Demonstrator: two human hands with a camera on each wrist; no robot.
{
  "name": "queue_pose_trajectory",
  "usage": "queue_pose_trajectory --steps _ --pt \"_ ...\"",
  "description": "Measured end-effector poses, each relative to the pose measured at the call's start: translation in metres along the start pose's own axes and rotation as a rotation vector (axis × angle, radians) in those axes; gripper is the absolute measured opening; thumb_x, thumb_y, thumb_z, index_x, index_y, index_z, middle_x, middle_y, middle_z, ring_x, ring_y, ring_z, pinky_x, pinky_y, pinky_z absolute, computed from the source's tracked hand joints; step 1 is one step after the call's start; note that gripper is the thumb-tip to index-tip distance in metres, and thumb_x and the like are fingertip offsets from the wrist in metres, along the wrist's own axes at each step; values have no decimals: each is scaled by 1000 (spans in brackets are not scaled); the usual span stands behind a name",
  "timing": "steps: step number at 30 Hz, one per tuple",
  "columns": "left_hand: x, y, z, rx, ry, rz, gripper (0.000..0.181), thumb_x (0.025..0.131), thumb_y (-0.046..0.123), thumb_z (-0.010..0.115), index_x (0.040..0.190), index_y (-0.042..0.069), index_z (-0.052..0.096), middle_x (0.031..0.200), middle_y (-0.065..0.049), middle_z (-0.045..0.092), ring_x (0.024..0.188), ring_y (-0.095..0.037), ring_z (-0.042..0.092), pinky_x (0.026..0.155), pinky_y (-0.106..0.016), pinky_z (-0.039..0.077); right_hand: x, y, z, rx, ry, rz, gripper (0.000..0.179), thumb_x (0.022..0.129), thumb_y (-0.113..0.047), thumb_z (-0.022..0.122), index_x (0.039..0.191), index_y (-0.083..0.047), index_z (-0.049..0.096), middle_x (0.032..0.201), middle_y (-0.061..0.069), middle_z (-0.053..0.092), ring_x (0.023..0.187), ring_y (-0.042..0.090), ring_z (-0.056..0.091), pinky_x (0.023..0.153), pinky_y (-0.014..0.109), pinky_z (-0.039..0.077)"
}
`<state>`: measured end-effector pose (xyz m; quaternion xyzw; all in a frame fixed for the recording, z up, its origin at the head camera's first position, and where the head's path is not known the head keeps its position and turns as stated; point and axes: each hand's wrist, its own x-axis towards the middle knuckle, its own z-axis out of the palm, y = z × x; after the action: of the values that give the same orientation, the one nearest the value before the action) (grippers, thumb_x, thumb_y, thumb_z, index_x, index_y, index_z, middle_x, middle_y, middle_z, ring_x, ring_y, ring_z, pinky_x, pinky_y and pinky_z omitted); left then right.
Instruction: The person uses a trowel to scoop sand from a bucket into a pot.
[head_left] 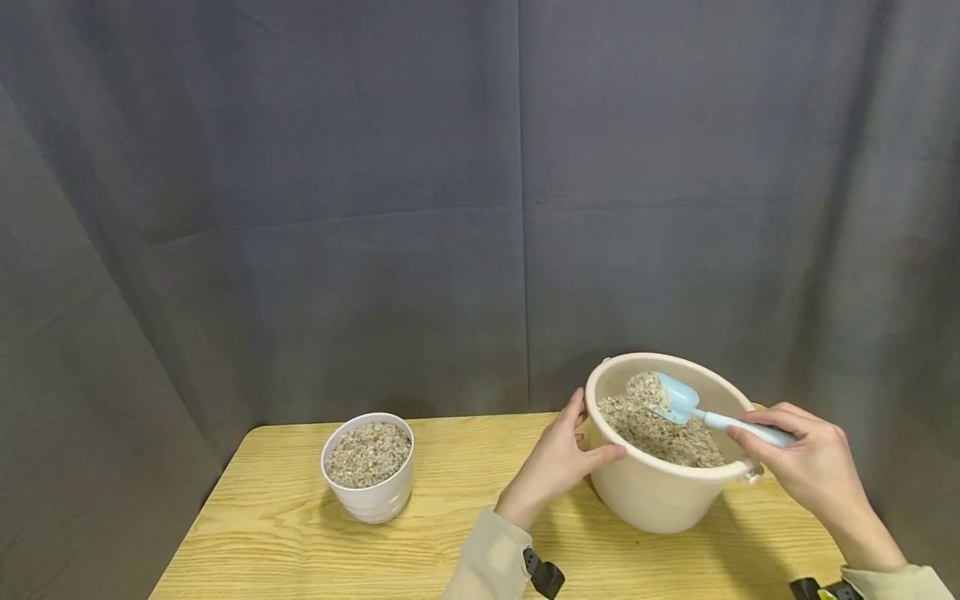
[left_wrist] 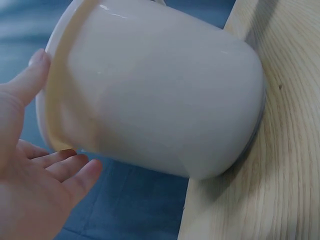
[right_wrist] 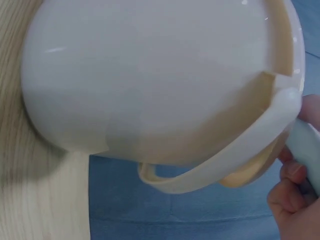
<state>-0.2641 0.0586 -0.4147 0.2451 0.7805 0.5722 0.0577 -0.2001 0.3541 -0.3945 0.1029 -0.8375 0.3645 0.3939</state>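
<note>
Grey cloth: one curtain [head_left: 390,208], hung in folds behind the whole setting. Pale wood: one table [head_left: 247,508], grain showing, bearing the vessels. Cream: one bucket [head_left: 660,500], standing at the table's right side, with its carrying handle [right_wrist: 225,155] lowered along the outer wall; contents, a coarse mass of speckled gravel [head_left: 671,442], well below the rim. White: one pot [head_left: 378,504], ribbed near the base, standing on the table's left side, well apart from the bucket; contents, similar gravel to just under the rim. Hands, one pair, bare: the left hand [head_left: 558,462] is spread, thumb at the bucket's rim and fingers loosely extended about its outer side, firmness of contact not determinable; the right hand [head_left: 813,462] is closed about the grip of a scoop. Pale blue: the said scoop [head_left: 678,396], held inside the bucket's mouth, blade toward the left. Smallest, one heap of grains [head_left: 645,390] at the blade. Condition of the work, as judged: scooping in progress; a load seems taken up and not yet tipped out; the pot appears all but full, with little room left; plenty of gravel is left in the bucket.
</note>
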Motion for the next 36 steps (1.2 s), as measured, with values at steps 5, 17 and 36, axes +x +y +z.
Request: queue_pose_trajectory --steps 5,17,36 --pt "-18 -2 -14 38 16 -34 100 83 48 75 158 13 17 154 -5 34 138 -16 36 107 -33 39 -3 -9 -2 -35 -1 37 24 65 0 89 84 -10 78 78 -5 68 65 -3 52 56 10 38" --pt "-73 0 -87 136 239 144 71 93 37 68 152 13 36 151 -5 40 127 -28 49 103 -39 44 -5 -32 -9 -130 37 50 22 65 -5 90 80 -14 77 74 -10 66 64 -7 48 57 10 35" --pt "-156 -19 -210 354 607 76 53 93 21 69 140 6 51 144 -15 46 128 -30 47 102 -39 41 -3 -61 9 -198 130 113 16 66 -9 88 78 -11 78 73 -2 66 61 -12 44 55 13 34"
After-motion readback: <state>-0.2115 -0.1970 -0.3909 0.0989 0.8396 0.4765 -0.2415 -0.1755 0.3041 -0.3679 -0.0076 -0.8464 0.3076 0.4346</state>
